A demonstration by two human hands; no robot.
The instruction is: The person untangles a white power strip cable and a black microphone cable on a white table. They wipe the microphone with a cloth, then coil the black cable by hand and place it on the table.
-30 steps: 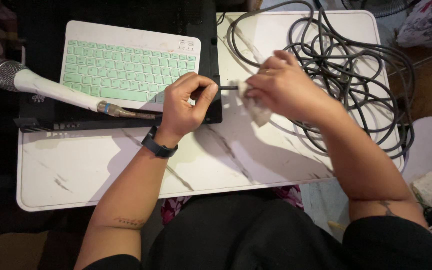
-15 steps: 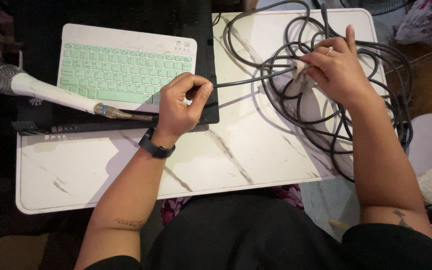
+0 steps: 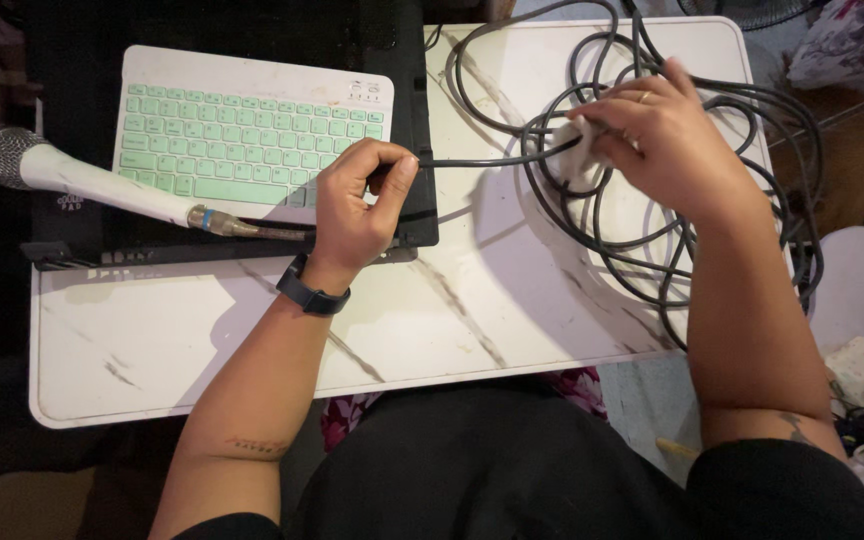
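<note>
While the left hand (image 3: pixel 357 205) pinches a grey cable (image 3: pixel 472 160) in a closed grip just right of the mint-green keyboard (image 3: pixel 252 130), the right hand (image 3: pixel 652 135) clamps a white cloth (image 3: pixel 574 150) around the same cable farther right, over the tangled coil on the marble-patterned desk (image 3: pixel 452 300). A microphone (image 3: pixel 82 180) lies left of the keyboard.

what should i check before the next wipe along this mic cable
1. Left hand pinches the grey cable: ok.
2. Right hand presses the white cloth around the cable: ok.
3. Cable taut between the hands: ok.
4. Cable coils untangled: not ok, a loose heap.
5. Microphone resting steady beside the green keyboard: ok.
6. Cable clean: cannot tell.
</note>
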